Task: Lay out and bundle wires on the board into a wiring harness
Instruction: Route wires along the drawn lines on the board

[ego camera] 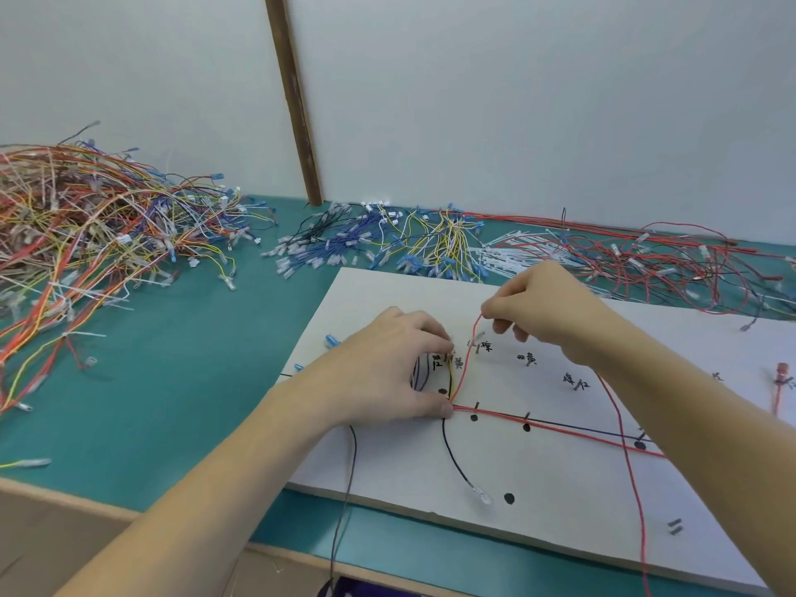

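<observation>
A white wiring board (555,480) with black route lines, dots and handwritten labels lies on the green table. My left hand (387,372) pinches a small bunch of wires (451,377), yellow, red and dark, at a junction on the board. A red wire (467,359) curves up from that junction to my right hand (547,308), which pinches its upper end between thumb and fingertips. More red wire (560,426) runs right along the main black line. A black wire (452,458) with a clear terminal hangs down the board.
A big tangle of mixed-colour wires (86,226) covers the table's left. Along the back wall lie blue and yellow terminal leads (387,247), white cable ties (517,252) and loose red wires (672,265). A brown strip (297,109) runs up the wall. The table's wooden edge (64,497) is near left.
</observation>
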